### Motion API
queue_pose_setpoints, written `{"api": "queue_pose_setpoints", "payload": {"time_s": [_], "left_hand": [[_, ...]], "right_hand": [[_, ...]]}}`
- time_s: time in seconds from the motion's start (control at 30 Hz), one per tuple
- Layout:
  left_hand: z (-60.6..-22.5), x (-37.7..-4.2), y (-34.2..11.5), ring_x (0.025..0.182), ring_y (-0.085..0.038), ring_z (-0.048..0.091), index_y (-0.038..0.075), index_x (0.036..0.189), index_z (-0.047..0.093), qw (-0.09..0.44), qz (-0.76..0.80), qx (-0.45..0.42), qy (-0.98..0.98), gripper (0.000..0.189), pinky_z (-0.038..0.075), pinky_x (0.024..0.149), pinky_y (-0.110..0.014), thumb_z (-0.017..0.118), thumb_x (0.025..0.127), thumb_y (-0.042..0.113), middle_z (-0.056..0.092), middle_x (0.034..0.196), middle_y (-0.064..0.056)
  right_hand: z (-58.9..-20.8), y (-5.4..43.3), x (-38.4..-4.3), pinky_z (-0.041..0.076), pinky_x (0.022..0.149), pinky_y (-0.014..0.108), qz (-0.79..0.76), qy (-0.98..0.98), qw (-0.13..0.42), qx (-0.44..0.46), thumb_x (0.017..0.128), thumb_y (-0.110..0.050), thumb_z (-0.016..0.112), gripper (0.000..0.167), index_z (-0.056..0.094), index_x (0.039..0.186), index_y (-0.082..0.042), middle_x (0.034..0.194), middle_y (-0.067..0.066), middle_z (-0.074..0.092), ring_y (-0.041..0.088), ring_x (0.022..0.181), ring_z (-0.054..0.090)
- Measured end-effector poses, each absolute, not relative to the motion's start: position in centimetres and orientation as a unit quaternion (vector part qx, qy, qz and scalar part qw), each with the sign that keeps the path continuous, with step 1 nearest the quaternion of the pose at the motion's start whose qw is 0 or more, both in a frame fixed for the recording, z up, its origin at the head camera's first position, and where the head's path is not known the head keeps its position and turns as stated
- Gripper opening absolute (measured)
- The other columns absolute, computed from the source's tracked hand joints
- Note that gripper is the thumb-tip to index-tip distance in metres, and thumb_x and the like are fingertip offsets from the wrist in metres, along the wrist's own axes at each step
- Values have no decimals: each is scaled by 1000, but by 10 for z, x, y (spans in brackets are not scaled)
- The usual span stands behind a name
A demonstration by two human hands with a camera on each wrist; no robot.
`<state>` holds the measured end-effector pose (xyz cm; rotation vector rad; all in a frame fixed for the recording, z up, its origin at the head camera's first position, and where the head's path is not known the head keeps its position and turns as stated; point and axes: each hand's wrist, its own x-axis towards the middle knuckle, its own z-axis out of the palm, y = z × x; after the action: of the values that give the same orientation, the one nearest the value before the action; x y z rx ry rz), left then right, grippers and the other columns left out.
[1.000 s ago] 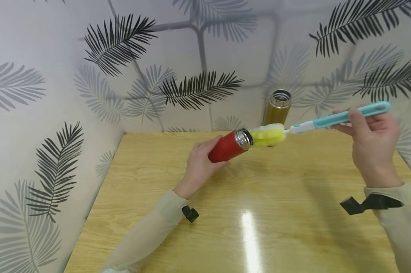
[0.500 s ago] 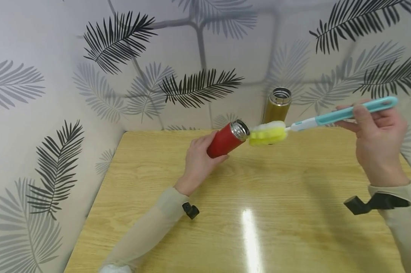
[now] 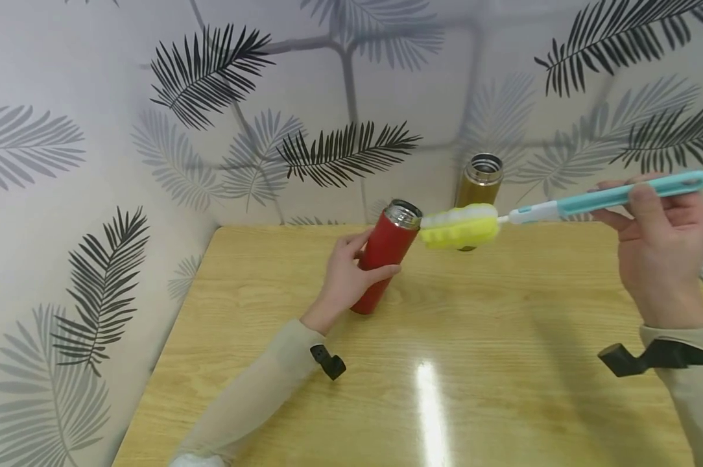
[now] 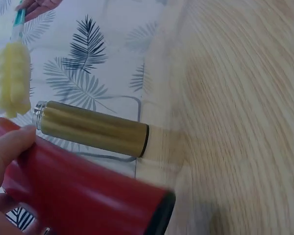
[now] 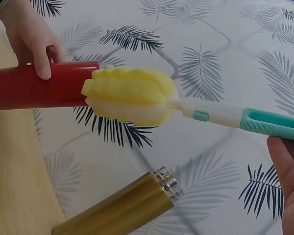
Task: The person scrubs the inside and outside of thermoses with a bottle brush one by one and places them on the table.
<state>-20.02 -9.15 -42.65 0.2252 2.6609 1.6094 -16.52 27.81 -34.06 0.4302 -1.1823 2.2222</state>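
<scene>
Red thermos [image 3: 390, 245]: one, centre
Gold thermos [image 3: 478, 193]: one, centre-right
Bottle brush [image 3: 535, 213]: one, right
Left hand [image 3: 342, 284]: grasping red thermos
Right hand [image 3: 667, 259]: grasping bottle brush

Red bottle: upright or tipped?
The red bottle is tilted, gripped by the left hand: in the head view it leans to the right, clearly more than the gold bottle.

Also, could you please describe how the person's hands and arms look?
The left hand and right hand wear no gloves. The left sleeve and right sleeve are long, plain and pale beige. Each sleeve has a small, angular black device near its cuff end.
</scene>
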Motion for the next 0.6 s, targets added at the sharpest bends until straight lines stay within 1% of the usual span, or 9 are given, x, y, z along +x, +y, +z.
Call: {"api": "queue_pose_setpoints", "payload": {"time_s": [0.07, 0.13, 0.2, 0.27, 0.4, 0.47, 0.53, 0.6], "left_hand": [[-427, -202, -90, 120, -30, 60, 23, 153, 54, 43, 548, 61, 833, 78, 55, 94, -49, 87, 85, 40, 54, 139, -5], [-427, -204, -90, 117, -28, 63, 23, 152, 55, 67, 575, 57, 813, 76, 57, 93, -47, 87, 86, 42, 58, 136, -2], [-427, -205, -89, 115, -28, 66, 21, 150, 56, 89, 604, 53, 790, 73, 58, 93, -45, 86, 86, 41, 61, 135, -2], [-427, -205, -88, 112, -27, 67, 18, 149, 54, 108, 627, 47, 770, 73, 59, 91, -43, 86, 87, 38, 61, 134, -3], [-427, -205, -85, 113, -29, 66, 13, 147, 50, 143, 668, 22, 730, 72, 59, 90, -45, 85, 88, 34, 60, 134, -10], [-426, -204, -84, 115, -30, 65, 13, 145, 49, 158, 681, 8, 715, 69, 58, 92, -49, 84, 89, 34, 61, 134, -11], [-427, -204, -83, 116, -30, 65, 13, 144, 49, 173, 692, -1, 701, 66, 57, 94, -52, 82, 91, 33, 63, 133, -12], [-428, -204, -82, 117, -29, 64, 13, 145, 49, 185, 702, -6, 688, 64, 56, 94, -53, 81, 92, 31, 63, 134, -12]], "right_hand": [[-339, 279, -165, 62, 80, 38, 831, -446, 288, 165, 99, 11, 59, 19, 56, 113, 23, 105, 27, 69, 33, 95, 72], [-337, 279, -165, 62, 81, 38, 831, -448, 287, 166, 99, 11, 59, 22, 55, 117, 23, 106, 26, 68, 32, 94, 71], [-336, 279, -166, 62, 82, 39, 835, -440, 285, 166, 98, 13, 59, 26, 54, 123, 22, 105, 25, 67, 32, 93, 70], [-335, 279, -166, 62, 80, 40, 842, -428, 284, 166, 98, 14, 58, 28, 53, 125, 19, 103, 26, 68, 34, 93, 70], [-335, 278, -167, 63, 78, 42, 853, -409, 282, 162, 97, 17, 58, 24, 53, 120, 15, 102, 27, 69, 37, 95, 71], [-335, 279, -168, 63, 78, 41, 850, -413, 285, 159, 96, 18, 58, 20, 54, 115, 13, 103, 26, 69, 37, 96, 71], [-336, 279, -168, 63, 79, 42, 848, -416, 286, 158, 96, 18, 58, 17, 54, 113, 14, 103, 27, 69, 37, 96, 71], [-337, 279, -168, 63, 80, 41, 845, -421, 289, 156, 96, 18, 58, 17, 54, 112, 14, 103, 28, 69, 37, 96, 71]]}}
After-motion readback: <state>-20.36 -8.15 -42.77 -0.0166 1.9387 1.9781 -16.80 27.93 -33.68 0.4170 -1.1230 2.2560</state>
